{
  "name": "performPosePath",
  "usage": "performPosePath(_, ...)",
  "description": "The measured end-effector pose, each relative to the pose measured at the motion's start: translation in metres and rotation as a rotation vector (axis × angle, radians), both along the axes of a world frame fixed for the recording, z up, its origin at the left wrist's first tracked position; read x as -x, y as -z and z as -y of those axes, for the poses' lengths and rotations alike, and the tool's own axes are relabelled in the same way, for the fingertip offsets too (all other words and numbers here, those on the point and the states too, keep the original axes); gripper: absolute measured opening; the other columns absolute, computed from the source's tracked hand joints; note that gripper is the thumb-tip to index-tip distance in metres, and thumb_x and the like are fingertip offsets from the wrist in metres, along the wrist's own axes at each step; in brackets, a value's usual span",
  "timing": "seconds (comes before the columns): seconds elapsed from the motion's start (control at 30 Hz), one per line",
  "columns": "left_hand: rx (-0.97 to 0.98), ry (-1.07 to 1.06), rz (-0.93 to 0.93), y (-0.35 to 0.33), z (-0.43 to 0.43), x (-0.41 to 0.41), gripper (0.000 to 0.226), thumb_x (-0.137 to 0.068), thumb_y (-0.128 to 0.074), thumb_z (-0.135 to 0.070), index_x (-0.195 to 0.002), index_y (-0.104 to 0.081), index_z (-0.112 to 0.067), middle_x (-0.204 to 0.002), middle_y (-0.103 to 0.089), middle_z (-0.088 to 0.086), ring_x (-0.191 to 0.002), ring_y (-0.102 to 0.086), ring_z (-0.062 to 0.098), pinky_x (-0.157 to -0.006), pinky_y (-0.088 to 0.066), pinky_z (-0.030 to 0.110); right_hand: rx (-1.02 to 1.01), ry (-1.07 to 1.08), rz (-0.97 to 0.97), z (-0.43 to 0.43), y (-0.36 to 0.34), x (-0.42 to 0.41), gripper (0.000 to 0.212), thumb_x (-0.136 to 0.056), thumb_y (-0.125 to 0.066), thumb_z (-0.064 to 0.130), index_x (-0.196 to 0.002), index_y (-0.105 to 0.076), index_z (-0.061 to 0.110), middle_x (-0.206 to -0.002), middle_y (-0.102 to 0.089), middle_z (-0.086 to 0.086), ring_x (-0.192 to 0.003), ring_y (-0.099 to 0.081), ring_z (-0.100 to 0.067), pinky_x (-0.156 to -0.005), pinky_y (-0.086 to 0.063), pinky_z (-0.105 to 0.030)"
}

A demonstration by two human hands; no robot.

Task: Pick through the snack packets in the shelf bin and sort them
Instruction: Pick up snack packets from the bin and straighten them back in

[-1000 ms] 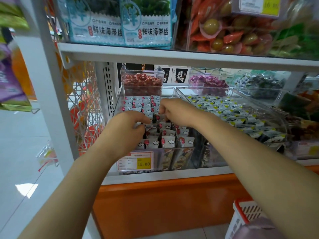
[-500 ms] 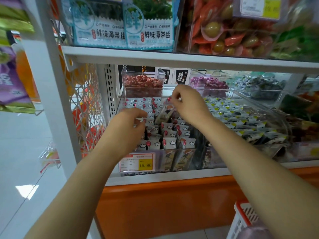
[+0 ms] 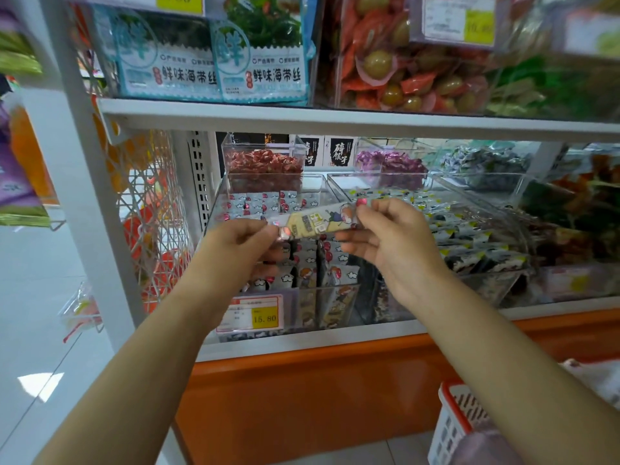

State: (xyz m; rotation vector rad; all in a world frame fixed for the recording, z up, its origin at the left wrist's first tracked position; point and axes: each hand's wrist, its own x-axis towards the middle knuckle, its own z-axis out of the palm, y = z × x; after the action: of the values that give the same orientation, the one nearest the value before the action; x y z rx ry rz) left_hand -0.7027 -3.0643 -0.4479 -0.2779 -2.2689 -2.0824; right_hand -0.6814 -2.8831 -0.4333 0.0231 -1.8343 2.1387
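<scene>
Two hands, left hand (image 3: 246,245) and right hand (image 3: 392,241), each pinch one snack packet (image 3: 317,222) above the clear bin (image 3: 295,297) at 12 o'clock.

Packet (image 3: 318,221) betw. both hands, above bin (image 3: 214,209); basket (image 3: 451,421) lower right.

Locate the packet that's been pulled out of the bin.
Head view, centre: the yellow packet is held lengthwise between left hand and right hand, above the clear bin.
</scene>
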Motion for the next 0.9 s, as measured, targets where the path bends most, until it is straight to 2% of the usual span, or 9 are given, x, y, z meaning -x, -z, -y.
performPosePath(0.1, -0.197, 0.036, 0.091, -0.0018, 0.0020, -0.0023, 0.021, -0.092, -0.054, -0.026, -0.092, -0.062, -0.007, -0.091, -0.063, 0.008, -0.077, -0.066, 0.014, -0.059, -0.053, 0.018, 0.208, -0.103, 0.064, -0.0026, -0.0006, -0.0054, 0.007, -0.091, -0.054, 0.005, -0.085, -0.056, 0.004, -0.066, -0.070, -0.001, -0.059, -0.068, -0.017, -0.052, -0.054, -0.024)
performPosePath(0.17, -0.293, 0.053, 0.130, -0.0026, 0.0026, -0.0031, 0.021, -0.090, -0.056, -0.025, -0.090, -0.060, -0.004, -0.087, -0.061, 0.008, -0.071, -0.065, 0.012, -0.058, -0.052, 0.018, 0.287, -0.144, 0.094, -0.0032, -0.0007, -0.0073, 0.005, -0.089, -0.057, 0.007, -0.086, -0.058, 0.003, -0.066, -0.071, -0.003, -0.059, -0.068, -0.018, -0.051, -0.054, -0.024)
performPosePath(0.27, -0.416, 0.061, 0.173, -0.0021, 0.0047, -0.0031, 0.017, -0.089, -0.058, -0.021, -0.081, -0.057, -0.006, -0.069, -0.063, 0.003, -0.059, -0.064, 0.008, -0.056, -0.053, 0.018, 0.330, -0.166, 0.153, -0.0041, 0.0000, -0.0077, 0.008, -0.087, -0.061, 0.011, -0.088, -0.061, 0.003, -0.065, -0.069, -0.006, -0.057, -0.067, -0.016, -0.050, -0.053, -0.023)
performPosePath(0.37, -0.515, 0.077, 0.238, -0.0020, 0.0070, -0.0027, 0.021, -0.087, -0.059, -0.020, -0.069, -0.054, -0.010, -0.054, -0.059, -0.001, -0.052, -0.059, 0.008, -0.053, -0.053, 0.018, 0.343, -0.204, 0.211, -0.0056, 0.0019, -0.0074, 0.012, -0.086, -0.061, 0.014, -0.076, -0.064, 0.009, -0.059, -0.063, -0.004, -0.053, -0.063, -0.014, -0.048, -0.053, -0.022)
performPosePath(0.57, -0.617, 0.071, 0.314, -0.0001, 0.0067, -0.0008, 0.014, -0.088, -0.057, -0.014, -0.075, -0.055, -0.008, -0.051, -0.056, 0.000, -0.046, -0.056, 0.006, -0.046, -0.050, 0.016, 0.519, -0.234, 0.284, -0.0043, 0.0022, -0.0089, 0.019, -0.089, -0.057, 0.014, -0.072, -0.063, 0.008, -0.051, -0.058, -0.003, -0.044, -0.056, -0.011, -0.043, -0.049, -0.018)
performPosePath(0.67, -0.678, 0.050, 0.329, -0.0008, 0.0040, -0.0004, 0.013, -0.090, -0.055, -0.011, -0.077, -0.057, -0.008, -0.050, -0.055, 0.000, -0.045, -0.055, 0.006, -0.046, -0.049, 0.016, 0.506, -0.205, 0.244, -0.0029, -0.0007, -0.0092, 0.013, -0.091, -0.055, 0.012, -0.080, -0.061, 0.007, -0.051, -0.059, -0.002, -0.043, -0.056, -0.010, -0.042, -0.048, -0.018)
performPosePath(0.73, -0.692, 0.049, 0.332, -0.0006, 0.0020, -0.0007, 0.014, -0.090, -0.055, -0.011, -0.077, -0.057, -0.008, -0.051, -0.055, 0.000, -0.045, -0.056, 0.007, -0.046, -0.049, 0.017, 0.428, -0.179, 0.176, -0.0037, -0.0023, -0.0086, 0.013, -0.092, -0.054, 0.012, -0.080, -0.059, 0.009, -0.053, -0.062, -0.001, -0.045, -0.058, -0.009, -0.041, -0.047, -0.018)
performPosePath(0.83, -0.633, 0.059, 0.302, -0.0001, 0.0013, -0.0014, 0.019, -0.091, -0.055, -0.013, -0.073, -0.056, -0.008, -0.054, -0.058, 0.001, -0.048, -0.059, 0.008, -0.049, -0.051, 0.018, 0.278, -0.146, 0.078, -0.0053, -0.0007, -0.0091, 0.016, -0.093, -0.052, 0.010, -0.078, -0.058, 0.010, -0.057, -0.065, 0.000, -0.050, -0.062, -0.012, -0.043, -0.049, -0.020)
performPosePath(0.9, -0.589, 0.076, 0.275, -0.0005, 0.0017, -0.0024, 0.019, -0.089, -0.057, -0.019, -0.074, -0.055, -0.009, -0.060, -0.059, 0.003, -0.051, -0.062, 0.010, -0.051, -0.053, 0.020, 0.219, -0.145, 0.045, -0.0055, 0.0029, -0.0091, 0.016, -0.093, -0.052, 0.009, -0.077, -0.057, 0.009, -0.068, -0.066, -0.004, -0.055, -0.065, -0.015, -0.045, -0.051, -0.022)
